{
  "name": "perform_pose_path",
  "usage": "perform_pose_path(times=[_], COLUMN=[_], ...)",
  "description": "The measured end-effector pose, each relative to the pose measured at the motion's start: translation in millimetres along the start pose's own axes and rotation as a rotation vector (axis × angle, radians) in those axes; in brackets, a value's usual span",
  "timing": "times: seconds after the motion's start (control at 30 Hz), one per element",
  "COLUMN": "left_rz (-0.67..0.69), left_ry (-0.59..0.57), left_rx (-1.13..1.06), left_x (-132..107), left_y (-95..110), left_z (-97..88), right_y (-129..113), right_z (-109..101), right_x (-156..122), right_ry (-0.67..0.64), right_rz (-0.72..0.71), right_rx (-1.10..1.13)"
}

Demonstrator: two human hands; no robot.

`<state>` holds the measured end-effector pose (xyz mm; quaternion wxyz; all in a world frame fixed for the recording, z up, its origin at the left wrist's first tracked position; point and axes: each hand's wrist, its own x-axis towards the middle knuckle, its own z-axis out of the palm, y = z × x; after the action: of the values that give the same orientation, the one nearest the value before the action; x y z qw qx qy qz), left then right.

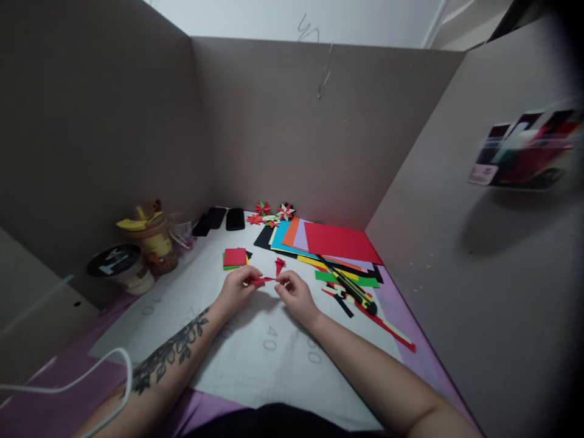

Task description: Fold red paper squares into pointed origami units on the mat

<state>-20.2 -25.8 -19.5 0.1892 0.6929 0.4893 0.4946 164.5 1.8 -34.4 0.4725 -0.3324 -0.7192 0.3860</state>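
Observation:
A small piece of red paper is stretched between my two hands, above the white sheet with printed numbers. My left hand pinches its left part between thumb and fingers. My right hand closes on its thin right end; the fingertips partly cover it. Just beyond my fingers lies a folded red paper piece. A stack of small paper squares, red on top with green showing below, sits past my left hand.
Coloured sheets, paper strips and a yellow-black utility knife lie to the right. Folded paper flowers and a black phone are at the back. Lidded cups stand at left; a white cable crosses front left. Grey panels surround the table.

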Motion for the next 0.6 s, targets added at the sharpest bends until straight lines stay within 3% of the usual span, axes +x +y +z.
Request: perform_pose_path(times=[0.1, 0.2, 0.47, 0.6], left_rz=[0.266, 0.394, 0.477, 0.449], left_ry=[-0.036, -0.082, -0.151, -0.125], left_rx=[0.137, 0.246, 0.328, 0.276], left_x=[-2.5, -4.5, -7.1, -7.2], left_y=[-1.5, -1.8, 1.7, 1.3], left_z=[-3.5, -4.2, -3.0, -3.2], right_y=[-1.4, -2.2, -0.1, 0.6], right_z=[-2.6, -4.6, -5.5, -5.9], right_x=[-0.8, -1.7, -3.9, -3.3], right_ry=[-0.030, -0.065, -0.191, -0.203], right_rz=[-0.078, -0.137, -0.144, -0.129], right_rx=[0.010, -0.015, -0.113, -0.105])
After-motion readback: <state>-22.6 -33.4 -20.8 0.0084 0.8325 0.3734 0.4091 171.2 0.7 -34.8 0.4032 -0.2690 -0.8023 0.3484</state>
